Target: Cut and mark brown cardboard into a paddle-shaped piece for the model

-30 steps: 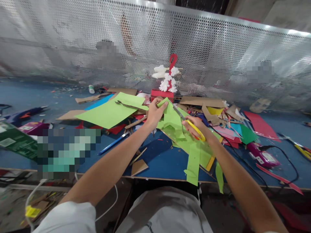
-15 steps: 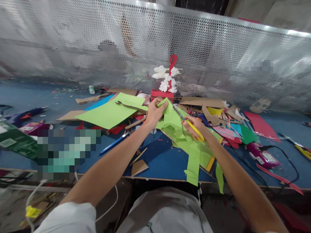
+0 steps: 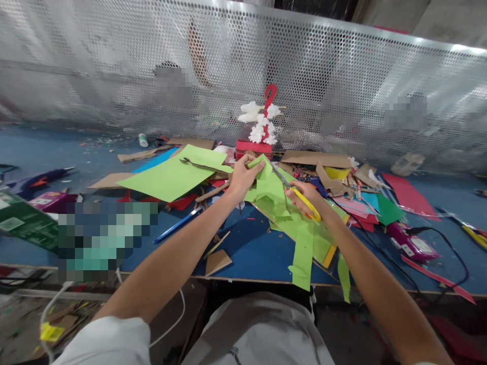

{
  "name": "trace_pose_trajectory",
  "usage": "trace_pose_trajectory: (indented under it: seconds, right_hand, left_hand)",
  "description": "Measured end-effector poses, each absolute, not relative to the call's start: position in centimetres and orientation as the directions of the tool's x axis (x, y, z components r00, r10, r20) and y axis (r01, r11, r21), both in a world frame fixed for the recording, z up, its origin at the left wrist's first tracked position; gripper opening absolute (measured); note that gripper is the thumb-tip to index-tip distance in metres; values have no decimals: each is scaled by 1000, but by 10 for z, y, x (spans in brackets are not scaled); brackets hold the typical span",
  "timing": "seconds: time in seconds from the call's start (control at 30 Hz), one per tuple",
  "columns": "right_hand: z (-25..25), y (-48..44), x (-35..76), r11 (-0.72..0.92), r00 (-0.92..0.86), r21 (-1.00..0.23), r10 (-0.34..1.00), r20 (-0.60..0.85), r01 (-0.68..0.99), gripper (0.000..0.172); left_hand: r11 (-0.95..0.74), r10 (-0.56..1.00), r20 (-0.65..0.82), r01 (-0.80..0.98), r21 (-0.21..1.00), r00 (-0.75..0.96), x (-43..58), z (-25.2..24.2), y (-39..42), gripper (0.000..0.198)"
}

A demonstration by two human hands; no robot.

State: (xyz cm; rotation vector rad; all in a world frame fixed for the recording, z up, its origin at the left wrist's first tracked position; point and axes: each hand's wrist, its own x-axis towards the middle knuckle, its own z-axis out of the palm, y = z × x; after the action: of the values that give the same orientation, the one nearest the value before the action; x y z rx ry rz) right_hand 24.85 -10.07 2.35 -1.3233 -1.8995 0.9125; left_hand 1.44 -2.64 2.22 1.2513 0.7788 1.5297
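My left hand (image 3: 244, 175) pinches a small piece of light green paper (image 3: 262, 163) between thumb and fingers. My right hand (image 3: 304, 196) is closed round the yellow handles of a pair of scissors (image 3: 310, 208), whose blades point up and left at the green paper's right edge. Below both hands lie several cut scraps of the same green paper (image 3: 303, 248), one strip hanging over the table's front edge. Left of my left hand rests a large green sheet (image 3: 167, 177). Behind the hands stands a red box (image 3: 253, 149) with a red hooked strip and white flower shapes.
A perforated metal screen (image 3: 133, 101) closes off the back of the blue table (image 3: 251, 253). To the left lie a blue pen-like tool (image 3: 177, 225) and a glue gun (image 3: 41, 180). Cardboard and coloured scraps, a purple box (image 3: 413, 243) with a black cable and yellow-handled pliers (image 3: 474, 235) are at right.
Almost nothing differs. My left hand and the green paper have shifted very slightly; the scissors stay at the paper's edge in my right hand.
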Motion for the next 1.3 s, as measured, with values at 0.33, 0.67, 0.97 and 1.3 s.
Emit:
trace_pose_trajectory:
  seconds: [0.33,0.67,0.97,1.3]
  right_hand:
    - [19,-98,250,282,-296,-821,944,145,497,50]
    - [31,-101,254,219,-249,-836,963,102,502,54]
    - [51,-106,275,242,-332,-798,942,56,552,59]
    - [49,-108,269,311,-395,-739,916,66,598,52]
  left_hand:
    - [-316,940,340,-280,907,39,15,17,-24,48]
    - [-301,950,312,-242,922,6,16,19,-24,29]
    - [-332,943,329,-241,912,-54,16,22,-22,18]
    - [-332,942,335,-260,907,-35,15,22,-24,27]
